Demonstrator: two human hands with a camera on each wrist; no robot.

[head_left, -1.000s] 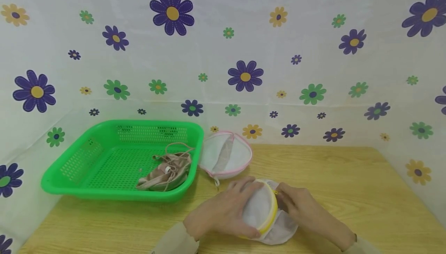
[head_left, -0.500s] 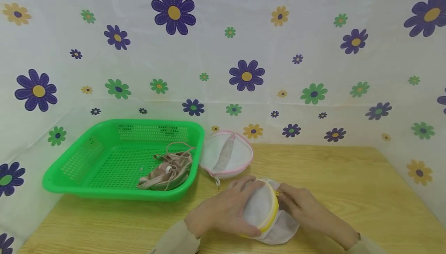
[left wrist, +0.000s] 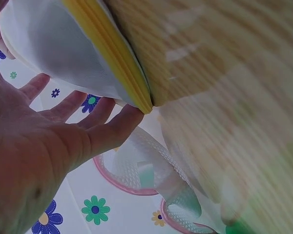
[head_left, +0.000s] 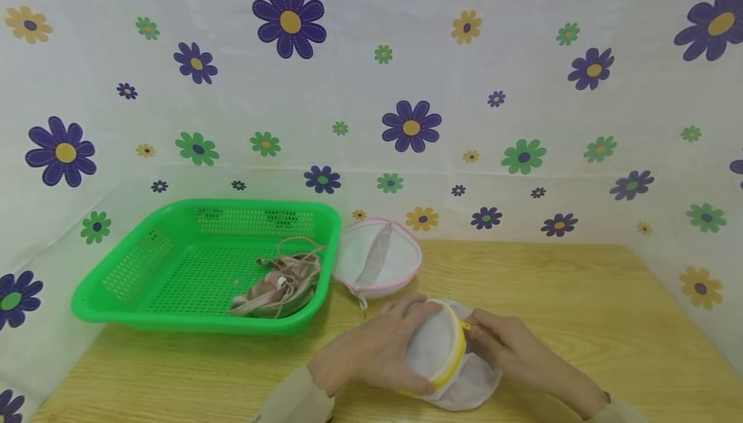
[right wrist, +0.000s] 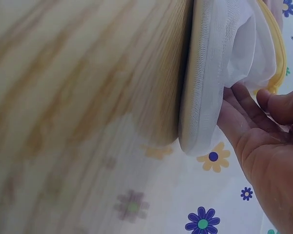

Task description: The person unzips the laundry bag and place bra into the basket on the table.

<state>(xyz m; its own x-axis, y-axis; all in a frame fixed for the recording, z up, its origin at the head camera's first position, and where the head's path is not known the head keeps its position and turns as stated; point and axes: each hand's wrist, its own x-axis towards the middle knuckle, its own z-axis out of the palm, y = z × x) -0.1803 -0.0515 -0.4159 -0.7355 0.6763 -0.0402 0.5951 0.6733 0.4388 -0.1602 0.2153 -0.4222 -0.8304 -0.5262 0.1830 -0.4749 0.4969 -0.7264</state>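
Near the table's front sits a white mesh laundry bag (head_left: pixel 429 348) with a yellow zipper (head_left: pixel 455 365). My left hand (head_left: pixel 380 352) spans its round top from the left, thumb at the near edge and fingers at the far side; in the left wrist view, fingertips (left wrist: pixel 132 114) touch the zipper band. On the right, my right hand (head_left: pixel 505 345) pinches the small yellow zipper pull (head_left: pixel 467 325) between thumb and forefinger. Its other fingers lie against the bag's mesh side (right wrist: pixel 205 97) in the right wrist view. The hand partly hides the bag's right side.
A green plastic basket (head_left: pixel 203 325) stands at the left, with a crumpled brownish strappy cloth item (head_left: pixel 284 284) inside. Beside it, a white mesh bag with pink trim (head_left: pixel 400 255) lies on the wooden table (head_left: pixel 580 307). A flowered curtain (head_left: pixel 348 88) hangs behind.
My right hand has shifted slightly to the right with the zipper pull, and the bag's right side has moved a little with it. The left hand keeps its hold on the bag.
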